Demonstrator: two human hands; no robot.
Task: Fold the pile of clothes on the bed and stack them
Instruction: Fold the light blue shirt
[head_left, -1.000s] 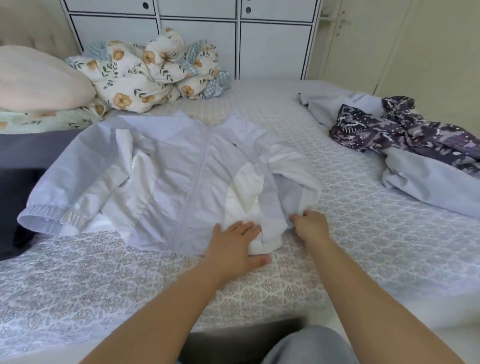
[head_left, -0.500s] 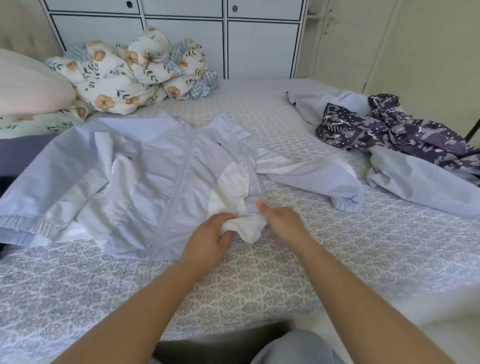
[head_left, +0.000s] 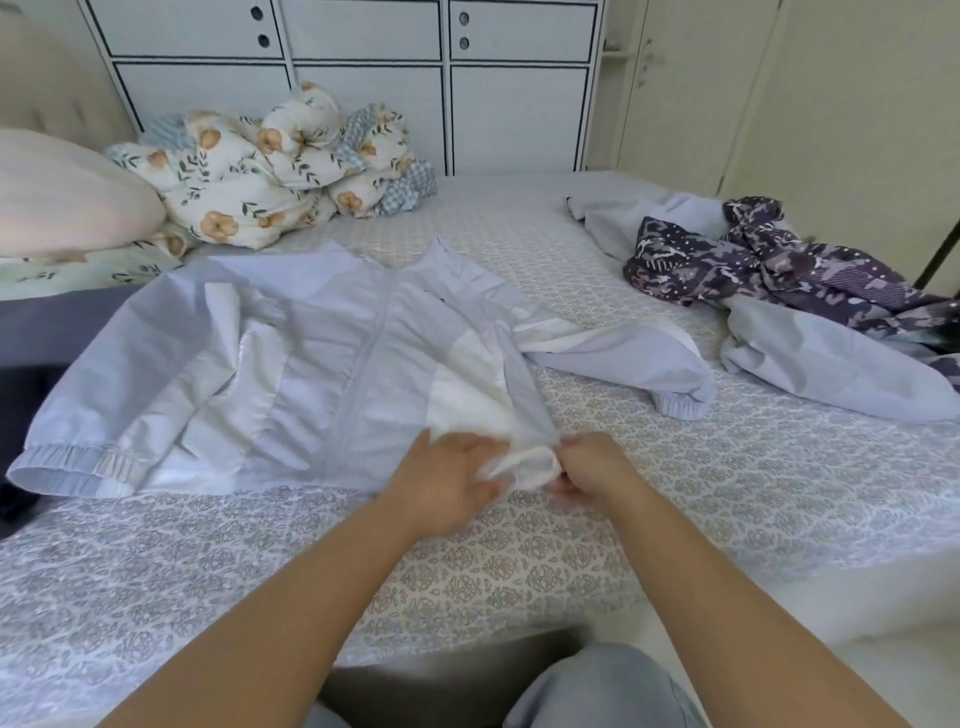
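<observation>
Both grips pinch the white hem corner of the jacket (head_left: 332, 374) — left hand (head_left: 441, 480) and right hand (head_left: 597, 470) curled on it, fingertips hidden in cloth — jacket spread on the bed (head_left: 519, 561), unfolded clothes (head_left: 779, 291) well apart, cut off at right.

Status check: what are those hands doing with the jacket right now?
Left hand and right hand both pinch the jacket hem. Jacket flat on bed, unfolded. Clothes pile waits; nothing blocking.
</observation>
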